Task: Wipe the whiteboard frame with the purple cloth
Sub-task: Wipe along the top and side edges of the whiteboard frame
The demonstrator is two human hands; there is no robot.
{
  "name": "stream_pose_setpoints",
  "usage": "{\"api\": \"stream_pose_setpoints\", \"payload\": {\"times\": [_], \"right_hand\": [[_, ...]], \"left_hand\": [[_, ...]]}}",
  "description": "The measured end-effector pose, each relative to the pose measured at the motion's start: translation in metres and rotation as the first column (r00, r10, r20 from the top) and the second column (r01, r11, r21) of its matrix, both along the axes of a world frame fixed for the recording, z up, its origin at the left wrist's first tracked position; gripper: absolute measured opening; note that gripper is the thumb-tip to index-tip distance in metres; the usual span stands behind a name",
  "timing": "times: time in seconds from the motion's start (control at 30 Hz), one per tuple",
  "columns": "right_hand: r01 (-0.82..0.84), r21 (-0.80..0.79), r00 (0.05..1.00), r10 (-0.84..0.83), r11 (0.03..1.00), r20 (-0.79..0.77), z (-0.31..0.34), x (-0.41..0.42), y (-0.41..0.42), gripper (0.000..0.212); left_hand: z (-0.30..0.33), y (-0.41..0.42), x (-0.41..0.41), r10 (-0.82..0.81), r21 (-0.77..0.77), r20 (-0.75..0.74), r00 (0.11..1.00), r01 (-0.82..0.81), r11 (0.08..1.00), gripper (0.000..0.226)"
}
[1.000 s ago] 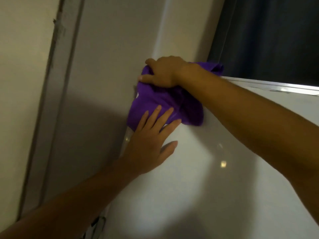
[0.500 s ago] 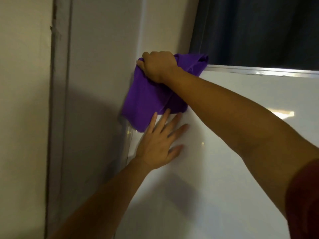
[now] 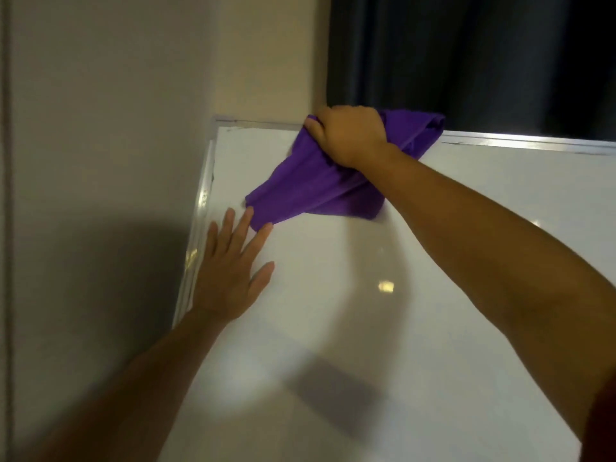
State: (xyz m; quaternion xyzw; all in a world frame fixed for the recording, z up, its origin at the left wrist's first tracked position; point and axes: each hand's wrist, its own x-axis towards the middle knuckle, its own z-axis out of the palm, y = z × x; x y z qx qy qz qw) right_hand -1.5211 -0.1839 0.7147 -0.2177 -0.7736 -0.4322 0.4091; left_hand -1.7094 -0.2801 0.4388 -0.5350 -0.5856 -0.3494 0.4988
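Sliding right from the corner along the top whiteboard frame (image 3: 520, 141), the right hand (image 3: 348, 135) has its grip squeezed tight on the purple cloth (image 3: 310, 191), whose loose tail below might smear the board or slip, while the left hand (image 3: 230, 275) lies flat and open.

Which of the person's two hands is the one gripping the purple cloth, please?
The right hand, closed around the purple cloth at the whiteboard's top frame rail. The left hand lies flat and open on the board near the left frame edge, holding nothing.

Head view, seemingly near, facing whiteboard (image 3: 333, 295).
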Motion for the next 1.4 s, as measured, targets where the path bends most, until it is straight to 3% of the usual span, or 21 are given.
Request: {"api": "stream_pose_setpoints", "payload": {"times": [0.2, 0.37, 0.5, 0.67, 0.77, 0.9, 1.17, 1.3, 1.4], "right_hand": [[0.007, 0.035, 1.0, -0.007, 0.999, -0.006, 0.0, 0.095, 0.025, 0.055], [0.03, 0.108, 0.994, -0.019, 0.994, -0.107, -0.003, 0.203, 0.058, 0.051], [0.05, 0.08, 0.989, -0.038, 0.996, -0.14, -0.005, 0.254, 0.066, 0.05], [0.026, 0.066, 0.99, -0.017, 0.997, -0.143, -0.002, 0.231, 0.048, 0.052], [0.036, 0.007, 0.987, -0.034, 0.999, -0.156, 0.001, 0.205, 0.033, 0.051], [0.039, -0.082, 0.98, -0.054, 0.996, -0.189, 0.007, 0.175, 0.019, 0.052], [0.089, -0.132, 0.962, -0.119, 0.987, -0.244, 0.009, 0.16, 0.026, 0.057], [0.093, -0.157, 0.958, -0.131, 0.983, -0.256, 0.007, 0.12, 0.012, 0.055], [0.077, -0.154, 0.973, -0.108, 0.985, -0.205, 0.005, 0.094, 0.002, 0.058]], "left_hand": [[0.001, -0.017, 0.021, 0.004, -0.032, 0.049, 0.999, -0.002, 1.0, 0.068], [0.013, -0.033, 0.039, 0.081, -0.141, 0.063, 0.995, -0.071, 0.987, 0.074], [0.02, -0.032, 0.067, 0.112, -0.115, 0.081, 0.99, -0.103, 0.988, 0.073], [0.052, -0.003, 0.153, 0.048, -0.065, 0.066, 0.997, -0.044, 0.997, 0.079], [0.074, 0.018, 0.209, -0.056, 0.043, 0.052, 0.997, 0.054, 0.998, 0.076], [0.072, 0.03, 0.23, -0.205, 0.223, 0.167, 0.965, 0.165, 0.961, 0.076], [0.009, 0.029, 0.144, 0.074, 0.077, 0.152, 0.986, -0.086, 0.993, 0.09], [0.005, 0.034, 0.136, 0.074, 0.088, 0.089, 0.993, -0.082, 0.993, 0.093], [0.003, 0.036, 0.136, 0.056, 0.09, 0.143, 0.988, -0.069, 0.994, 0.1]]}}
